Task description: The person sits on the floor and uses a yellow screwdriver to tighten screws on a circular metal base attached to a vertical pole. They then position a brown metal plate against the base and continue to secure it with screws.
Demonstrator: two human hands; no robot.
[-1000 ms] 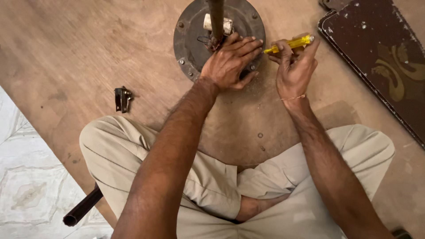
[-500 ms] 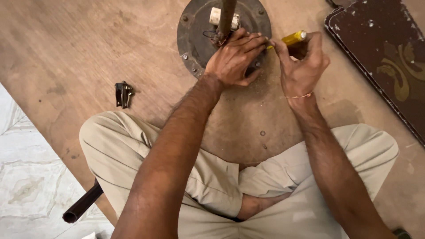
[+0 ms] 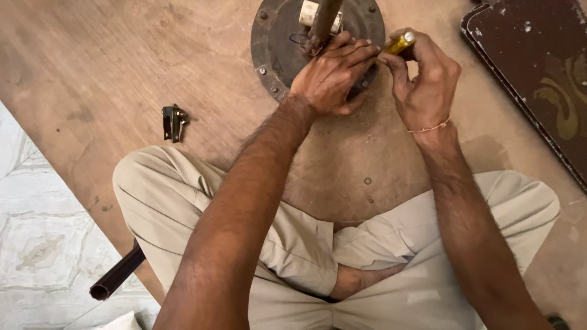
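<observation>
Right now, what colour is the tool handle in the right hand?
Yellow: the tool handle, gripped by the right hand, head view.

**Disc and yellow-handled tool, top of view**

Round dark metal disc [image 3: 275, 36] lies flat on the wooden surface at 12 o'clock, bolts around its rim, a rod [image 3: 324, 15] rising from its centre. Yellow-handled screwdriver [image 3: 400, 43] at the disc's 3 o'clock edge, tilted, tip hidden.

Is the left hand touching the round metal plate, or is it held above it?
Touching. In the head view the left hand lies flat on the round metal plate, its fingers spread over the plate's surface beside the central rod.
</observation>
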